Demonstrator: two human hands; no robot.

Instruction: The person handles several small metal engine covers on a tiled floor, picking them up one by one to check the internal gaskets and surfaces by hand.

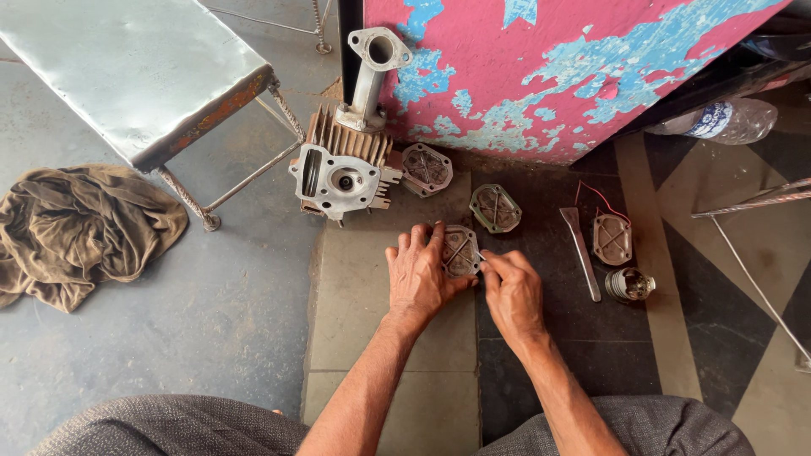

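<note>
My left hand (419, 274) grips a small square metal engine cover (461, 251) just above the tiled floor. My right hand (511, 291) is pinched at the cover's right edge, holding something small that I cannot make out. Beyond the hands stands a finned engine cylinder head (342, 173) with an upright intake pipe (369, 80). Two similar covers lie on the floor, one (426, 169) beside the cylinder head and one (496, 208) just past my right hand.
A flat metal scraper (581, 251), another cover (612, 239) with red wire and a piston (628, 285) lie to the right. A metal stool (135, 67) and a brown rag (80, 228) are on the left. A peeling pink and blue panel (549, 67) stands behind, a plastic bottle (726, 121) beside it.
</note>
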